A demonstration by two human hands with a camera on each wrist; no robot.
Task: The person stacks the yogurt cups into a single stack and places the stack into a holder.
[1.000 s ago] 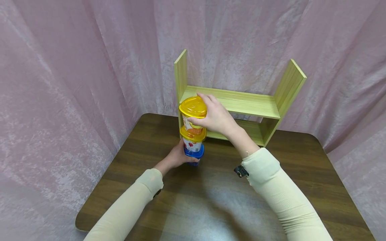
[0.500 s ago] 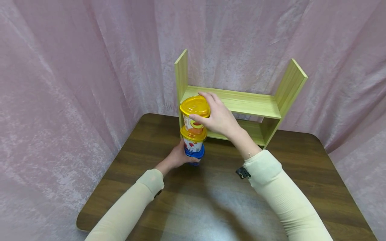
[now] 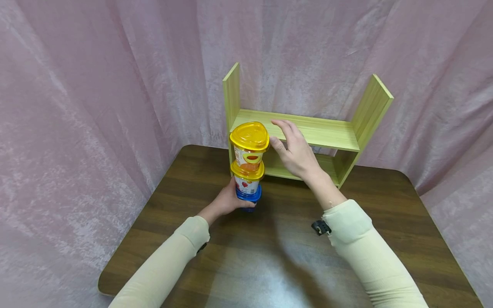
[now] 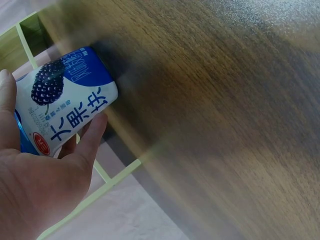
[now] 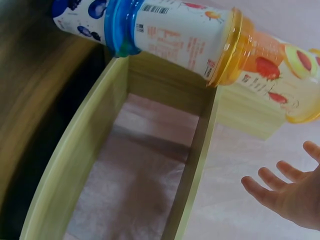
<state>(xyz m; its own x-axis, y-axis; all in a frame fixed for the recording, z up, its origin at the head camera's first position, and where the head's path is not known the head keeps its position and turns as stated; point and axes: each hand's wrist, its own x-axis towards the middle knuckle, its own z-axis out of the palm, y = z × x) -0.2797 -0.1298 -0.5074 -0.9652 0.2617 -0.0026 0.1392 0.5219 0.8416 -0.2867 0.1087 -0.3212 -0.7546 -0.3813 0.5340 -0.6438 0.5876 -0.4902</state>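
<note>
Three lidded yogurt cups with fruit prints stand in one upright stack. At the bottom is a blue-lidded cup (image 4: 65,95) with a blackberry print; my left hand (image 3: 226,200) grips it low, thumb across its front. On it sits a yellow-lidded cup (image 3: 246,185) with a strawberry print. The top yogurt cup (image 3: 249,136) also has a yellow lid, with a peach-like print (image 5: 300,62). My right hand (image 3: 295,155) is just right of the top cup, apart from it, fingers spread and holding nothing. Left fingers behind the bottom cup are partly hidden in the head view.
A pale wooden shelf (image 3: 316,130) stands at the back of the brown table (image 3: 308,256), right behind the stack. Its left upright (image 3: 232,96) rises close behind the top cup. Pink curtains (image 3: 115,107) hang around the table.
My right hand has let go of the top yogurt cup and moved away to the right, its fingers spreading. The left hand and the stack have hardly moved.
</note>
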